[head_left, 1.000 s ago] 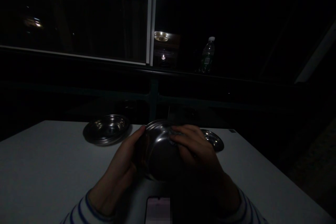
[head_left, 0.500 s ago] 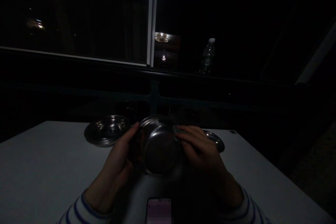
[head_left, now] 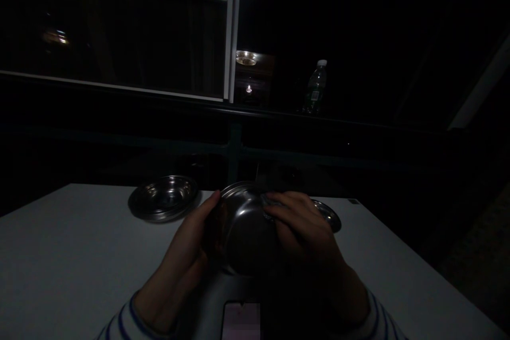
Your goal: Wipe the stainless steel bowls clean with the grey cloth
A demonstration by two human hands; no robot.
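Note:
A shiny metal bowl (head_left: 249,239) is held up above the white table, its rounded outer side turned toward me. My left hand (head_left: 189,247) grips its left edge, with the thumb near the rim. Against the bowl's right side, my right hand (head_left: 306,228) presses a small greyish cloth (head_left: 271,203) under its fingers. Shadow hides the lower part of the bowl and much of the right palm. Part of a metal dish (head_left: 330,216) shows behind my right hand.
Stacked metal bowls (head_left: 163,199) stand at the table's back left. A phone (head_left: 241,321) lies at the near edge of the white table (head_left: 79,271). Beyond the table, a plastic bottle (head_left: 315,90) stands on the dark ledge by the window frame (head_left: 233,32).
The bowl has shifted slightly right and down toward me, my left hand moving with it. My right hand, with the cloth, stays at the bowl's right side.

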